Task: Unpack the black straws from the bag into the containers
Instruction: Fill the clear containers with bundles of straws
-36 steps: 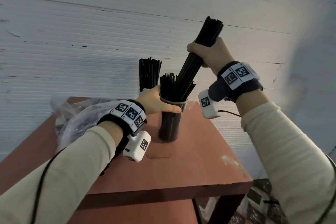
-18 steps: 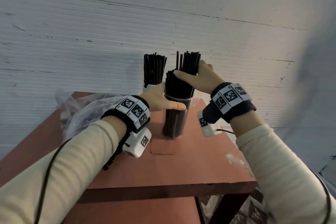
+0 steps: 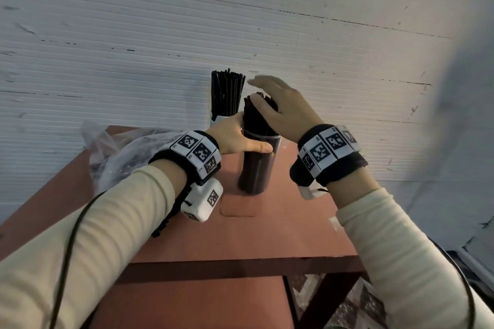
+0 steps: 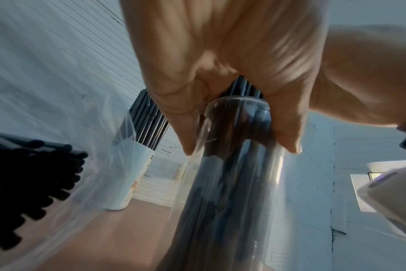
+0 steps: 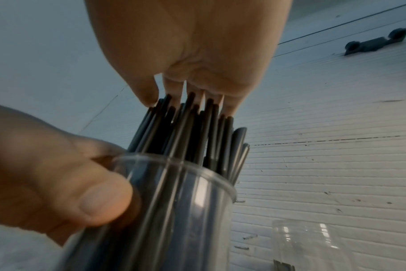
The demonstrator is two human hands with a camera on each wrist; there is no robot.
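- The left hand (image 3: pixel 235 136) grips the clear cup (image 3: pixel 258 163) just under its rim, thumb across the near side and fingers curled round the far side.
- The cup stands upright on the red-brown table (image 3: pixel 240 243), near the middle of its far half, packed with black straws (image 3: pixel 256 117) that stick out above the rim.
- The right hand (image 3: pixel 283 109) lies over the straw tops, fingers straight and close together, fingertips (image 5: pixel 148 95) touching the straw ends; the thumb lies against the side of the bundle.
- A white cup (image 4: pixel 130 174) with more straws stands just behind the clear cup, at the table's far edge by the wall (image 3: pixel 133 35).
- The plastic bag (image 3: pixel 120 152) lies at the far left corner; the left wrist view shows dark straws inside it (image 4: pixel 35 174).
- The right wrist view shows another clear container (image 5: pixel 313 243) right of the held cup; what it holds is too blurred to tell.
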